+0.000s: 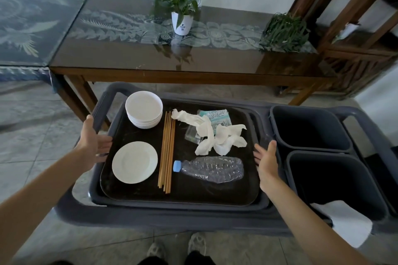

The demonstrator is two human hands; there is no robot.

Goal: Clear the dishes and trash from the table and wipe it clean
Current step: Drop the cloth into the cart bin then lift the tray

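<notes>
The left hand (94, 145) is at the left edge of the black tray (137, 191), with the fingers spread and loose; it does not grasp anything, and I cannot tell if the fingertips touch the rim. The right hand (266, 162) is at the right edge of the same tray, palm turned inward, fingers extended and relaxed, also holding nothing.

The tray lies in the top of a grey cart (150, 219). On the tray, at the far left, there is a stack of white bowls (143, 108). Nearer to the person is a flat white plate (134, 162). Just beside the plate, to its right, a bundle of wooden chopsticks (167, 153) lies lengthwise. A crushed clear plastic bottle (212, 169) with a blue cap lies on its side near the right hand. Behind the bottle are crumpled white napkins (215, 137), and they partly cover some plastic wrappers (215, 116).

To the right of the tray, the cart holds two dark bins (310, 127), one behind the other.

Behind the cart stands a wooden table (172, 58) with a glossy top. A potted plant (182, 21) in a white pot stands on it.
</notes>
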